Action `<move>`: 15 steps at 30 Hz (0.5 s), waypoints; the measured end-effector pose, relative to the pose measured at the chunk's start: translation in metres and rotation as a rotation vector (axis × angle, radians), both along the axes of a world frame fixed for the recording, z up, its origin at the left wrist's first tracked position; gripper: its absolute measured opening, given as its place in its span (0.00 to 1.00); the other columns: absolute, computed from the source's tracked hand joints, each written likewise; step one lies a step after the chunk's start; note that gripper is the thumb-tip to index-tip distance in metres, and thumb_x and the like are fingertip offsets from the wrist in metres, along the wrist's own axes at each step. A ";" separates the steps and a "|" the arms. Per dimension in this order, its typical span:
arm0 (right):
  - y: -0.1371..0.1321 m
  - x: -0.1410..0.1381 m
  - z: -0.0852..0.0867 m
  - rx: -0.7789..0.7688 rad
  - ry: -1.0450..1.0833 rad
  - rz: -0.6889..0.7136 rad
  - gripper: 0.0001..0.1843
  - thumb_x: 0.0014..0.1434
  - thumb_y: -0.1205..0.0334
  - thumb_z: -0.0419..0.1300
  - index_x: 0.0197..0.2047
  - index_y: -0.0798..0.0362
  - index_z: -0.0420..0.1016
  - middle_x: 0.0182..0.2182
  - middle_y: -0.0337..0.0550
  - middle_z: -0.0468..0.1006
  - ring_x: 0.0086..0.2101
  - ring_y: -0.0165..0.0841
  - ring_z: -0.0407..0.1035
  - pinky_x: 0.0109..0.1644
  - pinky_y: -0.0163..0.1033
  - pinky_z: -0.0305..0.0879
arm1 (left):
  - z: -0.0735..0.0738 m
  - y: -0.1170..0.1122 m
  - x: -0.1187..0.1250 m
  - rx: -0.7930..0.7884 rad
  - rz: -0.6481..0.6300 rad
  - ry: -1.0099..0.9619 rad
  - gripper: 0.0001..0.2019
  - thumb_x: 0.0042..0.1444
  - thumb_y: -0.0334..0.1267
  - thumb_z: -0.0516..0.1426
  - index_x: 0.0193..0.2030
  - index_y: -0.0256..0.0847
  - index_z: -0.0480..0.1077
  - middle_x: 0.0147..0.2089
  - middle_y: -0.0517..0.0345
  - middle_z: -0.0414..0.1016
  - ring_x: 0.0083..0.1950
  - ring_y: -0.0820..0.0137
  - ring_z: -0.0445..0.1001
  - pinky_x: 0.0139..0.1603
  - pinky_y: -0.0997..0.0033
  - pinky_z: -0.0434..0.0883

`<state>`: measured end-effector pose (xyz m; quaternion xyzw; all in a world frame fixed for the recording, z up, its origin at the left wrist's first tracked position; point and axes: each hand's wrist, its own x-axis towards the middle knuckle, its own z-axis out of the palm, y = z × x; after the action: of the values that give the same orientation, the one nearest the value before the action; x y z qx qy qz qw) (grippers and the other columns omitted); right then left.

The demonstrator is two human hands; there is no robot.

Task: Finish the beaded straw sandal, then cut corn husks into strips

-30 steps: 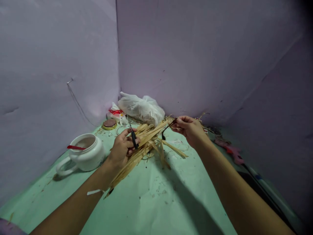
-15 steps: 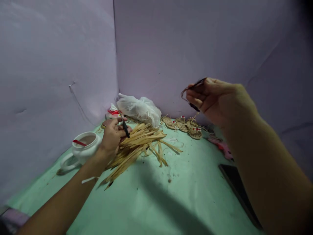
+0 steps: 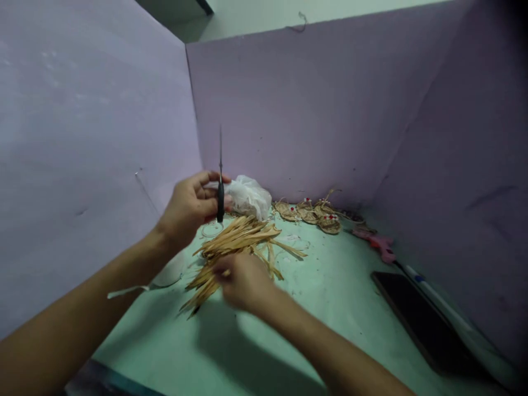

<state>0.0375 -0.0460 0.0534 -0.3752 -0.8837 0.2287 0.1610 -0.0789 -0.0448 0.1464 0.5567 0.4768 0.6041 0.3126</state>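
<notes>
My left hand (image 3: pixel 187 208) is raised above the green table top and grips a black-handled tool (image 3: pixel 220 192) whose thin metal blade points straight up. My right hand (image 3: pixel 243 283) is low on the table, blurred by motion, its fingers closed at the near end of a pile of dry straw-coloured strips (image 3: pixel 237 242). Whether those fingers hold a strip is unclear. The strips fan out from the front left toward the back right.
A white plastic bag (image 3: pixel 247 197) lies in the back corner. Several small woven straw pieces (image 3: pixel 313 212) sit along the back wall. A pink glue gun (image 3: pixel 377 242) and a dark flat slab (image 3: pixel 421 322) lie at right. Purple panels wall in the table (image 3: pixel 330 297).
My left hand has lifted the tool off the strips and turned it upright. My right hand has come down from head height to the near end of the strip pile. The camera tilted up.
</notes>
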 end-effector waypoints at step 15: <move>0.141 0.053 -0.063 0.078 -0.286 -0.506 0.12 0.49 0.60 0.56 0.34 0.56 0.77 0.36 0.55 0.78 0.40 0.42 0.69 0.39 0.40 0.57 | -0.133 0.083 0.048 -0.492 -0.184 -0.342 0.13 0.45 0.46 0.55 0.33 0.39 0.63 0.19 0.58 0.70 0.17 0.74 0.66 0.14 0.81 0.56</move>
<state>0.0908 0.0953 -0.0091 -0.6057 -0.7839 0.0917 0.1010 -0.0309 0.0385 0.0131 0.3953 0.4967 0.5247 0.5672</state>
